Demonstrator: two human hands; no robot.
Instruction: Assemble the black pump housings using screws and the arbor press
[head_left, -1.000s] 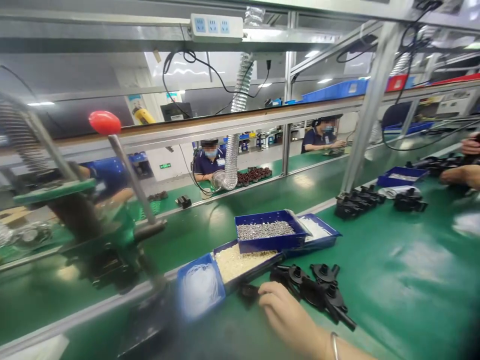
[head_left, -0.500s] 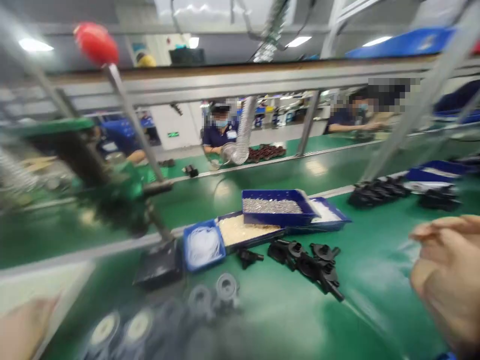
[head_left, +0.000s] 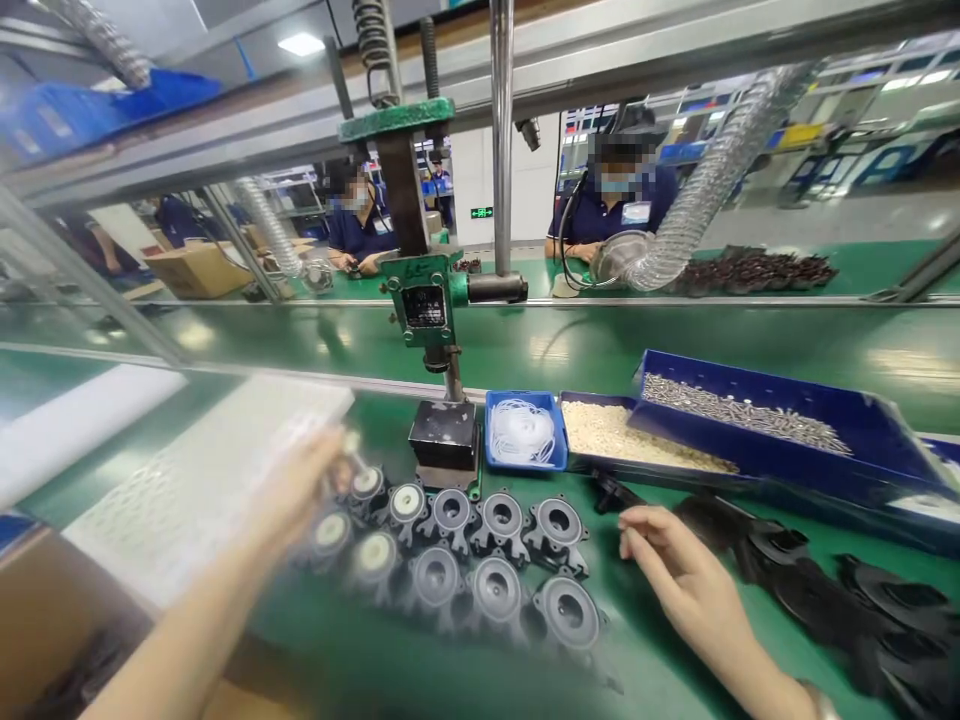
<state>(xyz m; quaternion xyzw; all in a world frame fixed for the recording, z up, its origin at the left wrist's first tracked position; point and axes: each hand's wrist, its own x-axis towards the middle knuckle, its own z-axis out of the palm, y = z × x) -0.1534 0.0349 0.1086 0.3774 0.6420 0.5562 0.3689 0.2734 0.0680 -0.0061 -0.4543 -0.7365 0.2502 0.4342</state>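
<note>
Toward the left of the frame, a pale perforated sheet (head_left: 150,520) lies partly under my left hand (head_left: 300,485), whose fingertips are at the leftmost black housing of the far row (head_left: 367,483). Motion blurs that grip, so I cannot tell whether it is closed on a small pale piece or merely beside it. To do this well, I would steady the wrist, come down from above and keep my sleeve-free forearm off the nearer row. Around the lower centre, the black housings (head_left: 496,590) sit in two rows on the green bench (head_left: 630,660), four at the left end with pale centres, the others with dark ones. Level placement matters, I judge: a tilted piece could sit badly, and a nudge could upset the spacing. Behind them stand the green press (head_left: 416,290) and the blue tray of white rings (head_left: 523,466). Right of centre, my right hand (head_left: 697,590) is loosely curled, its grip open with nothing visible in it, near a small black part (head_left: 611,492) (best kept clear of the dark pile (head_left: 787,560) at lower right).
</note>
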